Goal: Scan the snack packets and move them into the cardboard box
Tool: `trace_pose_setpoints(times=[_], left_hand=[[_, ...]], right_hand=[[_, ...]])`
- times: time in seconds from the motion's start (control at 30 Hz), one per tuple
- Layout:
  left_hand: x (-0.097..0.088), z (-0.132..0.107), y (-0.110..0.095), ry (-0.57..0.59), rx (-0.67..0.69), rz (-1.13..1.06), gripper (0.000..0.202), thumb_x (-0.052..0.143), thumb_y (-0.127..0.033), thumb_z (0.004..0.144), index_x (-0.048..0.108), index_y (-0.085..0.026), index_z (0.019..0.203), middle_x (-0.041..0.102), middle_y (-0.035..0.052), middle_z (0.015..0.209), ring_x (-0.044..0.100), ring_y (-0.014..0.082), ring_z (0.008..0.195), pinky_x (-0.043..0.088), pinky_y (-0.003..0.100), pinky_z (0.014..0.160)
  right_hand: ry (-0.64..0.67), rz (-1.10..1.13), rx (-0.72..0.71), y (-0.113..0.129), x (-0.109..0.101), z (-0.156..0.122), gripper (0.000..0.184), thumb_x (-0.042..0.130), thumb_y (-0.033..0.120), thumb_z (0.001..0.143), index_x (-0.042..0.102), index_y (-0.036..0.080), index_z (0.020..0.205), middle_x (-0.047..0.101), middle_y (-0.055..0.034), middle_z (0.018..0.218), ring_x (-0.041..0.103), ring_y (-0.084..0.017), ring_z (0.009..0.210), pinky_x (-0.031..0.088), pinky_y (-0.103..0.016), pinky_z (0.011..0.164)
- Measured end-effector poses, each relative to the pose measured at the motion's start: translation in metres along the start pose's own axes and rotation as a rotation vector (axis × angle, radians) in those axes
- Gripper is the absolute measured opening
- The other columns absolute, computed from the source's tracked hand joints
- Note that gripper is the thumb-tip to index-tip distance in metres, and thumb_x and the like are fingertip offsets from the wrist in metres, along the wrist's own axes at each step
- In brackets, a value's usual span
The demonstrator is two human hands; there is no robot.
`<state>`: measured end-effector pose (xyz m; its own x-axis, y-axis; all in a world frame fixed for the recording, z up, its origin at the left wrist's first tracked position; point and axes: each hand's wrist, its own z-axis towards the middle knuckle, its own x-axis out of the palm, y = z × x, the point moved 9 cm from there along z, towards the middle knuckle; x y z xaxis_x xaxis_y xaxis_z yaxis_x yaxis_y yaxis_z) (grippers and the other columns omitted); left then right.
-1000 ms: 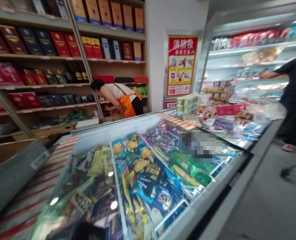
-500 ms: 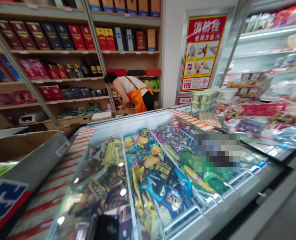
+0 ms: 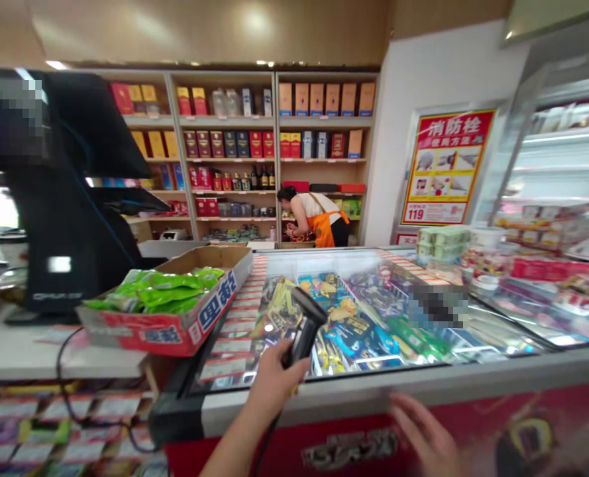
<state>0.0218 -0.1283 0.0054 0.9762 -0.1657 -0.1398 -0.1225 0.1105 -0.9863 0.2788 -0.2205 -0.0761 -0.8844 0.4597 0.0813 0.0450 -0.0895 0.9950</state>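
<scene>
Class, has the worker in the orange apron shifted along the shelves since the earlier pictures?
No, the worker stays bent over just right of the same shelf upright.

Bright, even shop light falls from the ceiling and leaves only soft shadows; glare streaks the freezer glass ahead of the right hand, which is motion-blurred, and the fridge bends at the edge

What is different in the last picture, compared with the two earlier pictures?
The view swung back and up, so the person's left hand now shows gripping a black barcode scanner above the freezer glass, and the open right hand appeared by the red freezer front. The co-worker stayed bent at the shelves.
</scene>
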Motion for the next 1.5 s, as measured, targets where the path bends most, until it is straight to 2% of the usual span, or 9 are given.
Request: trace_pose_setpoints(times=[0.1, 0.23, 0.3, 0.43, 0.53, 0.6, 0.77, 1.07, 1.5], left_hand=[[0.039, -0.002, -0.032, 0.105, 0.194, 0.164, 0.022, 0.066, -0.033, 0.066, 0.062, -0.014, 0.076, 0.053, -0.0028, 0.059, 0.049, 0.0109, 0.053, 0.039, 0.021, 0.049], [0.043, 0.001, -0.074, 0.199, 0.365, 0.436, 0.024, 0.06, -0.032, 0.076, 0.069, -0.013, 0.086, 0.066, 0.0035, 0.072, 0.059, 0.0157, 0.066, 0.044, 0.024, 0.059], [0.009, 0.004, -0.095, 0.226, 0.46, 0.594, 0.032, 0.054, -0.039, 0.084, 0.072, -0.015, 0.093, 0.072, 0.0087, 0.09, 0.064, 0.0199, 0.081, 0.049, 0.027, 0.072], [-0.124, 0.01, -0.119, 0.048, 0.618, 1.03, 0.062, 0.071, -0.047, 0.071, 0.063, -0.019, 0.126, 0.059, 0.0138, 0.135, 0.054, 0.0306, 0.121, 0.039, 0.039, 0.106], [-0.209, 0.019, -0.094, -0.073, 0.533, 1.3, 0.05, 0.069, -0.044, 0.072, 0.069, -0.019, 0.116, 0.068, 0.0132, 0.122, 0.059, 0.0325, 0.113, 0.04, 0.044, 0.103], [-0.23, 0.026, -0.072, -0.104, 0.529, 1.377, 0.034, 0.062, -0.043, 0.079, 0.073, -0.02, 0.103, 0.073, 0.0111, 0.106, 0.065, 0.0286, 0.1, 0.045, 0.04, 0.095], [-0.194, 0.049, -0.051, -0.15, 0.696, 1.464, 0.034, 0.047, -0.037, 0.09, 0.067, -0.019, 0.07, 0.067, 0.0067, 0.065, 0.061, 0.0204, 0.063, 0.045, 0.033, 0.07], [-0.095, 0.092, -0.05, -0.002, 0.861, 1.548, 0.027, 0.049, -0.023, 0.089, 0.066, -0.017, 0.069, 0.067, 0.0074, 0.065, 0.062, 0.0193, 0.065, 0.043, 0.033, 0.07], [-0.121, 0.113, -0.085, -0.139, 0.4, 1.571, 0.052, 0.036, -0.048, 0.095, 0.07, -0.017, 0.071, 0.071, 0.0138, 0.075, 0.068, 0.025, 0.072, 0.046, 0.033, 0.069]], right_hand=[[0.295, 0.278, -0.116, 0.061, 0.092, 0.01, 0.047, 0.084, 0.044, 0.063, 0.07, 0.017, 0.1, 0.074, -0.0105, 0.1, 0.068, -0.028, 0.097, 0.053, -0.04, 0.083], [0.28, 0.527, -0.052, 0.111, 0.151, 0.027, 0.043, 0.084, 0.041, 0.062, 0.067, 0.015, 0.092, 0.073, -0.0049, 0.076, 0.069, -0.023, 0.074, 0.055, -0.038, 0.074], [0.294, 0.582, -0.028, 0.122, 0.156, 0.038, 0.04, 0.086, 0.036, 0.058, 0.066, 0.016, 0.086, 0.068, -0.0001, 0.064, 0.065, -0.018, 0.061, 0.054, -0.034, 0.065], [0.334, 0.57, -0.024, 0.122, 0.133, 0.07, 0.033, 0.085, 0.032, 0.059, 0.056, 0.017, 0.063, 0.055, 0.0044, 0.049, 0.049, -0.009, 0.043, 0.044, -0.024, 0.046], [0.335, 0.464, -0.027, 0.114, 0.115, 0.09, 0.032, 0.083, 0.031, 0.063, 0.055, 0.016, 0.062, 0.055, 0.0032, 0.05, 0.049, -0.009, 0.042, 0.041, -0.022, 0.043], [0.326, 0.444, -0.024, 0.109, 0.112, 0.099, 0.032, 0.083, 0.031, 0.062, 0.055, 0.016, 0.066, 0.055, 0.0037, 0.052, 0.048, -0.008, 0.041, 0.041, -0.022, 0.042], [0.341, 0.387, 0.004, 0.094, 0.139, 0.111, 0.032, 0.082, 0.032, 0.059, 0.054, 0.017, 0.067, 0.054, 0.0044, 0.051, 0.048, -0.009, 0.04, 0.041, -0.023, 0.041], [0.473, 0.503, 0.003, 0.093, 0.226, 0.144, 0.032, 0.077, 0.031, 0.058, 0.058, 0.019, 0.081, 0.056, 0.0063, 0.051, 0.049, -0.01, 0.039, 0.043, -0.023, 0.039], [0.512, 0.512, -0.037, 0.06, 0.221, 0.176, 0.029, 0.076, 0.034, 0.065, 0.056, 0.018, 0.079, 0.056, 0.0047, 0.052, 0.048, -0.01, 0.036, 0.04, -0.023, 0.036]])
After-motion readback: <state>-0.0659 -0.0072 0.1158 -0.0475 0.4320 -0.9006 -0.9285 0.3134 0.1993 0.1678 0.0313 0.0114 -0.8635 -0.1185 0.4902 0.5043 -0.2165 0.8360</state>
